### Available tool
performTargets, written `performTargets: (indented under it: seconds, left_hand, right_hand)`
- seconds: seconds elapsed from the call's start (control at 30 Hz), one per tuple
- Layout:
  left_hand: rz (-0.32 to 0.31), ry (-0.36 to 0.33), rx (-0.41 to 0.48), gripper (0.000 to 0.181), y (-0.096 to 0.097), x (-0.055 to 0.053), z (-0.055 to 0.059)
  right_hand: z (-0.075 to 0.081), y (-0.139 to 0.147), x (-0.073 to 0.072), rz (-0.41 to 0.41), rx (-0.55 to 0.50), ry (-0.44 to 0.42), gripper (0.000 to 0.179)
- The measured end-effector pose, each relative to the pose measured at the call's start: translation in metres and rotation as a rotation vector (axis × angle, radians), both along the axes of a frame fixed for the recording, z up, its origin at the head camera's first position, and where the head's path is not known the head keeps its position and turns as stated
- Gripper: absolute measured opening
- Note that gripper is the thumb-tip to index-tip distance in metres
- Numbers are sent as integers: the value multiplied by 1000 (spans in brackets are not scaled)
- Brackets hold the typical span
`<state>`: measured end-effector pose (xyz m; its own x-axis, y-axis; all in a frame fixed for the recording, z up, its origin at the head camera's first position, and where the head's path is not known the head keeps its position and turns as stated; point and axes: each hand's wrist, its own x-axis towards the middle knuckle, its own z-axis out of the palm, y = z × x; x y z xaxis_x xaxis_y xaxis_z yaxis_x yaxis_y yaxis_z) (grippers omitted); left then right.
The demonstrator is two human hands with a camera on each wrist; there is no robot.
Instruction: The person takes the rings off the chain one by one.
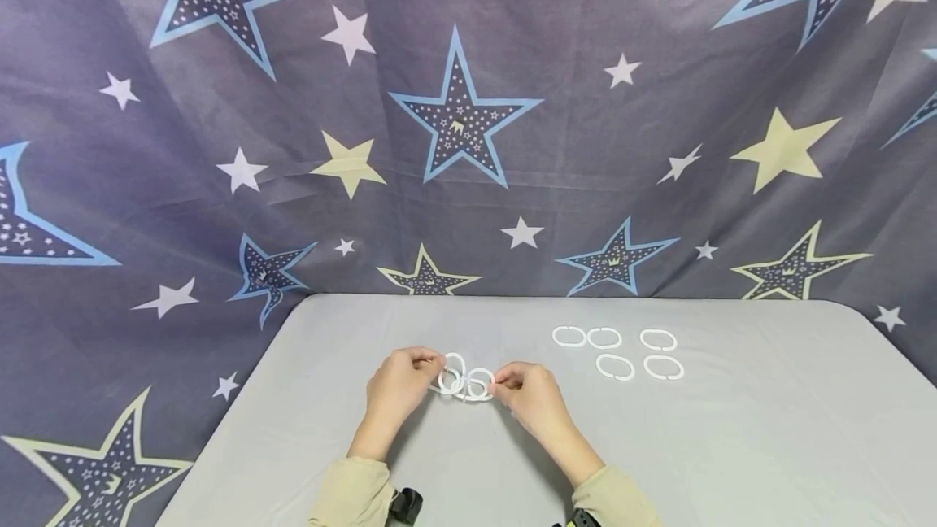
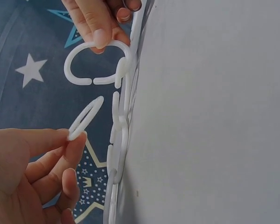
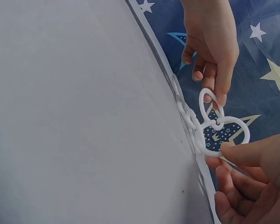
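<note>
My left hand point(image 1: 398, 385) pinches a white oval plastic link point(image 2: 99, 102) between thumb and fingers, tilted nearly edge-on in the left wrist view. Opposite it, my right hand point(image 1: 530, 397) pinches another white link point(image 2: 69, 65) that has a small gap in its side. Joined links form a short chain point(image 2: 115, 107) between and below the hands, low over the table. In the right wrist view the left hand's link point(image 3: 202, 102) meets the right hand's link point(image 3: 247, 133) at its gap; whether they are hooked together I cannot tell.
Several loose white links point(image 1: 664, 357) lie to the right of the hands on the grey table point(image 1: 761, 429). A dark curtain point(image 1: 512, 153) with stars hangs behind the table's far edge. Black devices sit at the left wrist point(image 1: 405, 505) and right wrist point(image 1: 583, 518).
</note>
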<state>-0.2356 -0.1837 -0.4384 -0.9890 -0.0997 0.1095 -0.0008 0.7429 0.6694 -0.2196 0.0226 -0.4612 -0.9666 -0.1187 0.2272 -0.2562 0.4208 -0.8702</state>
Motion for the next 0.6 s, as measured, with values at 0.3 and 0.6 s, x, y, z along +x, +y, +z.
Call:
performTargets:
  seconds: [0.3,0.6]
  left_hand:
    - [-25,81,-31,14,8,-5,-3]
    - [-91,133,-34,15,9,-15,-1]
  right_hand:
    - [-1,1,-1,2,16,-8,6]
    - [-5,-1,-2,8,36,10,7]
